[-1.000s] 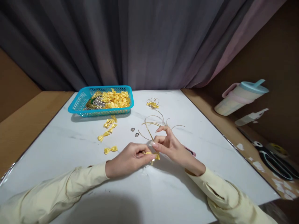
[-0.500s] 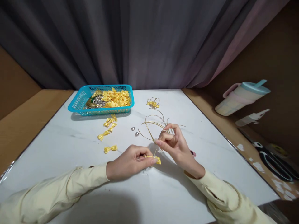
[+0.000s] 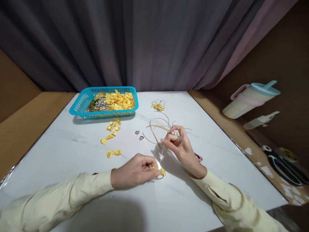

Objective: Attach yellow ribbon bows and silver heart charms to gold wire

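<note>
My left hand (image 3: 136, 172) is closed in a pinch around a yellow ribbon bow (image 3: 163, 172), low over the table. A thin gold loop curves out beneath the bow. Above and to the right, my right hand (image 3: 180, 146) pinches the top of a thin pale strand (image 3: 163, 149) that runs down toward the bow. A small white piece (image 3: 161, 157) sits on the strand; its kind is not clear. Gold cords (image 3: 154, 127) lie behind my right hand. Two silver charms (image 3: 141, 138) rest to the left of them, near a single yellow bow (image 3: 114, 153).
A blue basket (image 3: 103, 113) holds yellow bows, silver pieces and gold cords. Several loose bows (image 3: 107, 139) lie before it. A finished-looking bow ornament (image 3: 158, 107) is at the back. On the right are a tumbler (image 3: 248, 100), a small bottle (image 3: 259, 121) and scissors (image 3: 282, 169).
My right hand has shifted slightly up, drawing the pale strand and white piece into clearer view above the bow. The bow in my left hand has dipped and turned a little.
</note>
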Demonstrator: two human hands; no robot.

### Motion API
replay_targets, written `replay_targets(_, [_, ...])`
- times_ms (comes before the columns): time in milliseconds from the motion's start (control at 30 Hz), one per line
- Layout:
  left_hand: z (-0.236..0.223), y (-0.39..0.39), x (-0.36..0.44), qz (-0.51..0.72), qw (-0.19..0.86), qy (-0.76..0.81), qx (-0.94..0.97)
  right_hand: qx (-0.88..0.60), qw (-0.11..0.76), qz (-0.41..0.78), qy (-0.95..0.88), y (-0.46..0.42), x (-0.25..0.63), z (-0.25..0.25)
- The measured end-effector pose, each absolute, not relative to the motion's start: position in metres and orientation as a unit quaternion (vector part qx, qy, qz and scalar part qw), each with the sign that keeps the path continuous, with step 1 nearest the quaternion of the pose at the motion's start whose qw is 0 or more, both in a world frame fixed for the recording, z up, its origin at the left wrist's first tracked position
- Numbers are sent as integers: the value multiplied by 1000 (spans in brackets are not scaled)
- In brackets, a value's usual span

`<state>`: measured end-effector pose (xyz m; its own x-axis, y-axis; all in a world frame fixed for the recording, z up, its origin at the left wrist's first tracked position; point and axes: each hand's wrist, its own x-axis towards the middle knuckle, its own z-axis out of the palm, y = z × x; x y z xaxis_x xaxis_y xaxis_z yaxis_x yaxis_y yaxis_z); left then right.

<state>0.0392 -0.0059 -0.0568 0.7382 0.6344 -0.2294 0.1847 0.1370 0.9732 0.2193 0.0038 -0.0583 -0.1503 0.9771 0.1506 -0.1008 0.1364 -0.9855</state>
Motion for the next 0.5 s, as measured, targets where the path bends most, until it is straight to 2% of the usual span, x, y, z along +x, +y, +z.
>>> replay_targets(100, [-60,-4,40,173,632,341,674,-394,527,538,-527,4,220,-58])
replay_targets(267, [-73,-2,41,210,479,368,769,-385,514,617,-455,0,217,-53])
replay_targets(400, [-84,2,37,279,328,299,852,-346,460,734,-361,-4,214,-51])
replay_targets(500, [-87,7,33,282,234,226,902,-333,440,767,-328,-6,214,-54])
